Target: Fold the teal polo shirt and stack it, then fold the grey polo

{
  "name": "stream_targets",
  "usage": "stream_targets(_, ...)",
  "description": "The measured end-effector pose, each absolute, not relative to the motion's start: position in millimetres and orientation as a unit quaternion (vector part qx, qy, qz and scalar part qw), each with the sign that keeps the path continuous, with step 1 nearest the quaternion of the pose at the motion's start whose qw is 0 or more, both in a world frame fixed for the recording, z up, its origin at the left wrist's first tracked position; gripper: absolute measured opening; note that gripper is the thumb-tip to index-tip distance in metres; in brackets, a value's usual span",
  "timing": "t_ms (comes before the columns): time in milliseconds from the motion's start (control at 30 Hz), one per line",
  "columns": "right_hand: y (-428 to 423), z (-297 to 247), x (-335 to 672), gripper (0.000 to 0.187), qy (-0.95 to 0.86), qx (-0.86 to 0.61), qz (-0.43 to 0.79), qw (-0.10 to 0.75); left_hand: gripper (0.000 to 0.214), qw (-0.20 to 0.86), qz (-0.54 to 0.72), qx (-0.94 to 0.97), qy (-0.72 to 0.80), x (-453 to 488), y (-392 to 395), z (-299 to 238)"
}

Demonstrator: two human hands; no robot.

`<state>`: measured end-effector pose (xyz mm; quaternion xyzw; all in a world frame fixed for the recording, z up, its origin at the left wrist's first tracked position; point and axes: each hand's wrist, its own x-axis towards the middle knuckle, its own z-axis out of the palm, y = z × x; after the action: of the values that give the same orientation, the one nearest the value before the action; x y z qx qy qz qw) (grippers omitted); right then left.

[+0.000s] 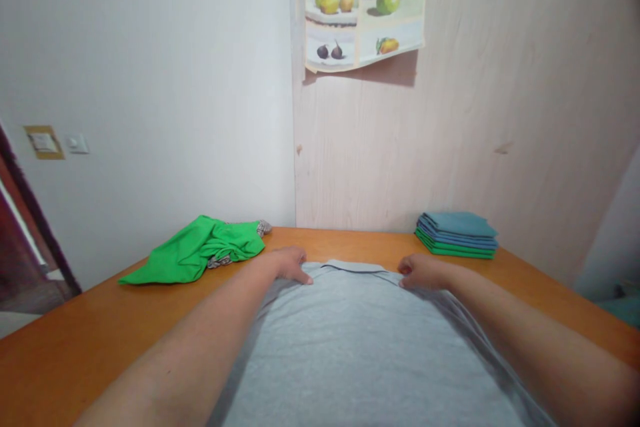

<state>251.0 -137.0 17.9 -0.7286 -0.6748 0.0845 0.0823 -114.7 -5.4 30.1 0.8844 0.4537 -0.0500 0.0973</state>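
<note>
A grey T-shirt (375, 347) lies spread over the front of the table, with its neckline (355, 267) at the far end and a dark line along the neck edge. My left hand (293, 263) is closed on the shirt's left shoulder, thumb on top of the cloth. On the opposite shoulder, the curled fingers of my right hand (420, 271) pinch the fabric near the neck. Light creases run across the upper part of the shirt. Its near end goes out of view at the bottom.
A crumpled green garment (185, 253) with patterned trim lies at the back left of the orange-brown table (75, 340). Folded blue and green cloths (456, 235) are stacked at the back right. Behind stands a wall with a fruit picture (365, 23).
</note>
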Motion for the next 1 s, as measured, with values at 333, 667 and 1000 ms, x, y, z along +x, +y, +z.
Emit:
stream_targets(333, -139, 19, 242, 0.010, -0.694, -0.713, 0.093, 0.038, 0.045, 0.096, -0.094, 0.890, 0.435, -103, -10, 41)
stream_targets(667, -185, 41, 223, 0.012, -0.720, -0.685, -0.088, 0.071, 0.034, 0.016, 0.001, 0.902, 0.432, -114, -57, 46)
stream_targets(1000, -275, 59, 208, 0.014, -0.757, -0.598, -0.228, 0.134, 0.016, -0.137, 0.152, 0.924, 0.322, -158, -142, 66)
